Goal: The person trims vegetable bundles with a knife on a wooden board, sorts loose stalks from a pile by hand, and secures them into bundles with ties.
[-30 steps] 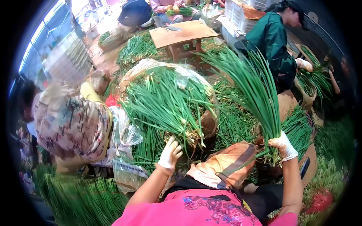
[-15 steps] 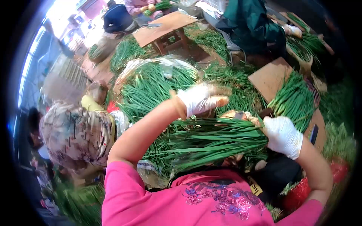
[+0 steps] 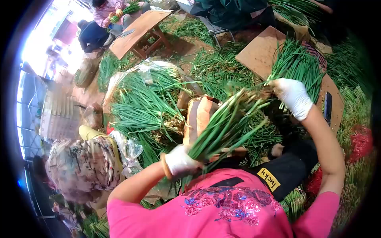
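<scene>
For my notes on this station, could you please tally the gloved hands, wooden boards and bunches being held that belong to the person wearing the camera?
Gloved hands: 2, left hand and right hand
Wooden boards: 2, stool and board
Held bunches: 1, bunch
Total: 5

— Is your picture bright?
— Yes, it is daylight. The top left corner glares white, so you lose detail there.
— Is it sharp?
— Mostly. Your right hand [image 3: 293,96] and the onion roots [image 3: 248,95] beside it look smeared. Straight lines bend near the edges, and a black ring goes round your view. Shadows are soft.
</scene>
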Action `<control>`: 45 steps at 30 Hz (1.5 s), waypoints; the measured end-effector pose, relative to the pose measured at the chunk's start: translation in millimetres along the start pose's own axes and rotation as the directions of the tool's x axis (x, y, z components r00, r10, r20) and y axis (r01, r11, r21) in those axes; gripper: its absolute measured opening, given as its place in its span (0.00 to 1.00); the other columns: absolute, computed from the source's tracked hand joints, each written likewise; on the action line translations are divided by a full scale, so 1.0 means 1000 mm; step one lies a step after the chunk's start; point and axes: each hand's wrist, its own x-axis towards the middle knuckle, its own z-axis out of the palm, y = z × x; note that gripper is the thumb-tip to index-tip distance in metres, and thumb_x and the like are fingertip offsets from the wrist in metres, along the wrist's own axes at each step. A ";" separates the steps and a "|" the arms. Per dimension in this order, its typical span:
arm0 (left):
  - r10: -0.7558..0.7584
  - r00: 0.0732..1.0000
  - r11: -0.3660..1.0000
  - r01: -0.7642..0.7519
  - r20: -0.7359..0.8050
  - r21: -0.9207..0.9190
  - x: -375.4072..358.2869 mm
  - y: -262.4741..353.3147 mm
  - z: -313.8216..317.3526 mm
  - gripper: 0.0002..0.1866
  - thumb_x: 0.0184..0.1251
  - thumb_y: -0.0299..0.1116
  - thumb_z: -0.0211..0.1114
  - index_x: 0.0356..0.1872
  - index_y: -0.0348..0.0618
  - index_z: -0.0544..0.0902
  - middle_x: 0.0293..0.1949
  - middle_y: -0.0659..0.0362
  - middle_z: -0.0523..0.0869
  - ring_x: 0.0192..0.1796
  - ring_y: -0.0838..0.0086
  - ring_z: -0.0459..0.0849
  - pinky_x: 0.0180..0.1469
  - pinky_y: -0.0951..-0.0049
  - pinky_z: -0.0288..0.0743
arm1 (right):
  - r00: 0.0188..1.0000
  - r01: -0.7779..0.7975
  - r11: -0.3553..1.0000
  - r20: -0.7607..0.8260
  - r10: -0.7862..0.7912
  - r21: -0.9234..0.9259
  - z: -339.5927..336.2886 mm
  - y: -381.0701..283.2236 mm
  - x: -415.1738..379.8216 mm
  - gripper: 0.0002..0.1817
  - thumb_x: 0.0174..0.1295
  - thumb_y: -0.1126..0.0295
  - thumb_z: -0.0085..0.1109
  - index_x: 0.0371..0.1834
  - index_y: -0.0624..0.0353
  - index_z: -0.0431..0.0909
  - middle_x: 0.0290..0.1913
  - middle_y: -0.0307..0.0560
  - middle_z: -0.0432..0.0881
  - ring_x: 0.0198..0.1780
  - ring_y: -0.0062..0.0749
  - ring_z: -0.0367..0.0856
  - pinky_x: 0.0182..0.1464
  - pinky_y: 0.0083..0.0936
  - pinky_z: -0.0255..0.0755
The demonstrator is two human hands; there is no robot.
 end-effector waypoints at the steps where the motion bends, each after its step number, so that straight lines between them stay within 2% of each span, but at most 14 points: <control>1: -0.082 0.988 0.994 0.070 -0.131 -0.089 -0.002 -0.017 -0.007 0.25 0.49 0.22 0.65 0.53 0.38 0.76 0.40 0.60 0.84 0.35 0.81 0.79 0.37 0.78 0.77 | 0.959 -0.281 0.903 0.123 0.254 0.325 -0.002 0.012 -0.004 0.09 0.58 0.70 0.56 0.40 0.59 0.81 0.22 0.46 0.80 0.21 0.35 0.79 0.24 0.27 0.72; 5: 0.120 0.853 0.993 -0.114 -0.508 0.043 -0.014 -0.045 -0.002 0.21 0.48 0.22 0.63 0.49 0.39 0.78 0.33 0.60 0.85 0.29 0.80 0.81 0.30 0.77 0.77 | 0.950 -0.151 0.989 0.279 0.142 0.011 0.029 0.044 -0.024 0.09 0.60 0.66 0.56 0.37 0.58 0.82 0.20 0.47 0.81 0.22 0.36 0.81 0.29 0.31 0.74; 6: -0.056 0.895 0.914 -0.132 -0.442 -0.384 -0.018 -0.023 0.005 0.22 0.47 0.23 0.64 0.48 0.39 0.78 0.32 0.59 0.85 0.27 0.77 0.82 0.27 0.75 0.77 | 0.879 -0.314 0.949 0.370 0.301 -0.026 0.020 0.024 -0.019 0.10 0.61 0.65 0.54 0.36 0.57 0.82 0.20 0.46 0.81 0.27 0.36 0.83 0.32 0.33 0.74; 9: -0.272 0.938 0.923 0.317 -0.216 0.217 0.003 -0.063 -0.020 0.21 0.47 0.26 0.64 0.48 0.39 0.79 0.30 0.56 0.86 0.28 0.75 0.83 0.27 0.74 0.77 | 0.898 -0.225 0.968 0.362 0.250 -0.112 0.048 0.039 -0.027 0.13 0.61 0.59 0.50 0.35 0.52 0.83 0.21 0.44 0.82 0.31 0.36 0.83 0.37 0.35 0.75; 13: -0.074 0.917 0.977 0.145 -0.392 0.154 -0.009 -0.078 -0.006 0.21 0.51 0.37 0.66 0.49 0.46 0.79 0.33 0.54 0.86 0.35 0.70 0.85 0.41 0.69 0.78 | 0.768 -0.469 0.873 0.552 0.326 0.136 0.049 0.041 -0.046 0.13 0.57 0.64 0.54 0.41 0.55 0.83 0.29 0.45 0.85 0.29 0.33 0.84 0.37 0.30 0.76; 20: 0.091 0.882 0.858 0.167 -0.462 0.486 -0.010 -0.063 0.008 0.28 0.50 0.42 0.70 0.55 0.50 0.77 0.37 0.49 0.85 0.39 0.57 0.84 0.42 0.67 0.77 | 0.730 -0.682 0.144 0.655 0.192 0.717 0.099 0.017 -0.058 0.32 0.65 0.50 0.52 0.67 0.58 0.63 0.46 0.40 0.82 0.29 0.17 0.77 0.25 0.13 0.69; 23: 0.488 0.812 0.654 -0.098 -0.320 0.750 -0.008 -0.040 0.013 0.29 0.50 0.36 0.71 0.57 0.47 0.75 0.37 0.50 0.84 0.38 0.57 0.84 0.38 0.66 0.78 | 0.718 -0.618 -0.404 0.693 0.060 0.675 0.142 -0.021 -0.056 0.19 0.62 0.55 0.59 0.50 0.55 0.74 0.40 0.38 0.80 0.35 0.20 0.79 0.29 0.17 0.71; 26: 0.472 0.816 0.522 0.047 -0.334 0.852 -0.017 -0.029 0.004 0.32 0.48 0.27 0.64 0.60 0.51 0.70 0.36 0.53 0.83 0.35 0.58 0.83 0.33 0.62 0.76 | 0.849 -0.415 -0.252 0.472 0.237 0.874 0.137 -0.035 -0.051 0.08 0.63 0.65 0.59 0.37 0.57 0.78 0.33 0.34 0.79 0.31 0.19 0.77 0.25 0.16 0.70; 28: 0.402 0.836 0.491 0.147 -0.373 0.859 -0.027 -0.033 -0.001 0.33 0.47 0.27 0.64 0.60 0.52 0.71 0.36 0.53 0.83 0.35 0.58 0.83 0.33 0.63 0.76 | 0.786 -0.103 -0.743 0.513 0.346 0.661 0.112 -0.013 -0.045 0.07 0.63 0.71 0.54 0.41 0.61 0.76 0.21 0.29 0.70 0.15 0.11 0.61 0.12 0.08 0.53; 31: 0.348 0.825 0.513 0.230 -0.445 0.827 -0.040 -0.047 -0.005 0.34 0.47 0.27 0.64 0.61 0.55 0.70 0.35 0.53 0.83 0.36 0.57 0.83 0.34 0.63 0.76 | 0.760 0.264 -0.634 0.248 0.601 0.727 0.082 0.046 -0.063 0.11 0.65 0.70 0.50 0.47 0.63 0.74 0.17 0.28 0.62 0.14 0.09 0.56 0.13 0.08 0.53; 35: 0.389 0.777 0.533 0.249 -0.495 0.809 -0.038 -0.063 -0.001 0.35 0.43 0.26 0.67 0.61 0.51 0.71 0.40 0.52 0.83 0.39 0.55 0.83 0.38 0.62 0.77 | 0.804 -0.478 -0.019 0.446 0.393 0.878 0.094 0.000 -0.072 0.15 0.66 0.66 0.48 0.53 0.60 0.73 0.39 0.38 0.83 0.27 0.15 0.75 0.25 0.11 0.69; 37: 0.386 0.781 0.500 0.271 -0.491 0.823 -0.030 -0.054 0.007 0.36 0.43 0.25 0.66 0.61 0.50 0.71 0.39 0.52 0.83 0.38 0.56 0.83 0.37 0.62 0.77 | 0.856 -0.508 -0.114 0.516 0.047 0.854 0.166 -0.014 -0.090 0.28 0.64 0.59 0.55 0.67 0.51 0.63 0.51 0.40 0.77 0.43 0.24 0.77 0.35 0.25 0.78; 38: 0.380 0.784 0.487 0.281 -0.491 0.827 -0.024 -0.044 0.011 0.37 0.42 0.21 0.64 0.62 0.51 0.71 0.37 0.53 0.83 0.37 0.56 0.82 0.35 0.62 0.76 | 0.630 -0.727 -0.272 0.770 0.101 0.631 0.131 -0.055 -0.081 0.28 0.62 0.62 0.59 0.66 0.49 0.65 0.50 0.39 0.77 0.40 0.23 0.77 0.35 0.29 0.78; 45: 0.405 0.826 0.243 0.317 -0.393 0.917 -0.047 -0.047 -0.012 0.44 0.43 0.25 0.63 0.68 0.63 0.64 0.28 0.59 0.77 0.28 0.63 0.80 0.27 0.63 0.73 | 0.718 0.097 -0.538 0.316 0.620 0.837 0.127 0.013 -0.091 0.09 0.62 0.77 0.49 0.44 0.63 0.76 0.33 0.35 0.81 0.21 0.05 0.64 0.18 0.03 0.57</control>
